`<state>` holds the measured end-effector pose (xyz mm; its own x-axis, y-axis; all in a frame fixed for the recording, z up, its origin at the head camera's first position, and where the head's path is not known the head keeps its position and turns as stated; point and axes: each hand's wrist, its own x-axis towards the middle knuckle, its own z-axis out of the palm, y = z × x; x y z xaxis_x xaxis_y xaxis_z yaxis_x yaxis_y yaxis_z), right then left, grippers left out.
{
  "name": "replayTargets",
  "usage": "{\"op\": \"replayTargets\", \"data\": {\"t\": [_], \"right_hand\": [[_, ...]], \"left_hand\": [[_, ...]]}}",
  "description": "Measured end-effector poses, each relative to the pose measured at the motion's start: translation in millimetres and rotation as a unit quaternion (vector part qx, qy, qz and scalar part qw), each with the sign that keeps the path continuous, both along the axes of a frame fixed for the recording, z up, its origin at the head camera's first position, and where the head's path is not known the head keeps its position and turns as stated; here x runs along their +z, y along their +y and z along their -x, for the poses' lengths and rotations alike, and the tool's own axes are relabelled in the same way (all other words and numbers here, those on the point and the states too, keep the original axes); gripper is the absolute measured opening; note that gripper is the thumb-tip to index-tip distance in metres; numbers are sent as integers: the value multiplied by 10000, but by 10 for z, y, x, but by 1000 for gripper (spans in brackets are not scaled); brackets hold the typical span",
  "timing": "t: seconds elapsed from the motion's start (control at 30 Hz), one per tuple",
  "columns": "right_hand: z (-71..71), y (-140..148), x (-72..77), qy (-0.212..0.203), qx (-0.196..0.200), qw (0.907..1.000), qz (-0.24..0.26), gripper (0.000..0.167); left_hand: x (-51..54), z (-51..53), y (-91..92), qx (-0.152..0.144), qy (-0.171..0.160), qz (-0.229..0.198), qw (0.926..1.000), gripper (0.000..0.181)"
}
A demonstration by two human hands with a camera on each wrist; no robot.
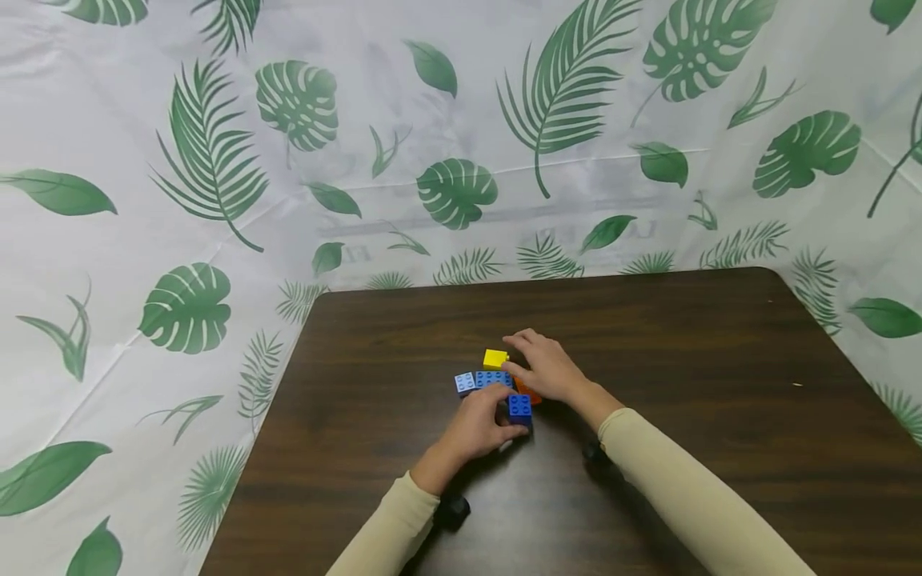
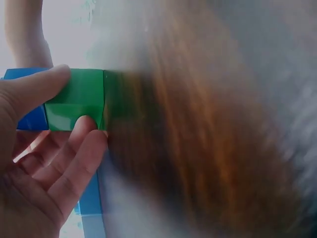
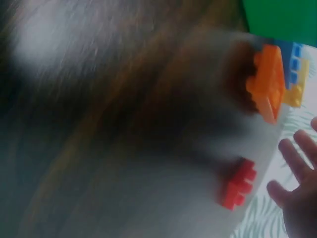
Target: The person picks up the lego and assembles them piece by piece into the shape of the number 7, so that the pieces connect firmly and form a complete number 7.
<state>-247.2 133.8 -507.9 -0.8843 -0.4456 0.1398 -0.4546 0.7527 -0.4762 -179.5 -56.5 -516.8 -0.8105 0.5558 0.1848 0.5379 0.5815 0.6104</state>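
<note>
Head view | left hand (image 1: 479, 424) pinches blue-on-green block stack (image 1: 519, 406) at tabletop (image 1: 670, 344), thumb and fingers opposed, likely for steadiness | right hand (image 1: 545, 368) loosely spread, holding nothing, beside yellow block (image 1: 495, 358) | orange block (image 1: 529, 391) within reach

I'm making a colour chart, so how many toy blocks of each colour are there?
Dark blue block: 1
Medium blue block: 1
Light blue block: 1
Green block: 1
Yellow block: 1
Orange block: 1
Red block: 1
Total in view: 7

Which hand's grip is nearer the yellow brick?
Right. The right grip is just right of the yellow brick, perhaps touching; the left grip is farther, on the person's side, holding a green brick.
</note>
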Motion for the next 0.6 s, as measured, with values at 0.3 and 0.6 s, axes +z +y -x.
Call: {"op": "replayTargets", "data": {"t": [0.3, 0.6], "right_hand": [[14, -60, -78, -224, -141, 9985, -485, 53], [24, -137, -47, 41, -208, 9965, -812, 48]], "left_hand": [[43, -7, -25, 14, -181, -480, 9987, 54], [109, 8, -41, -53, 390, -499, 9980, 40]]}}
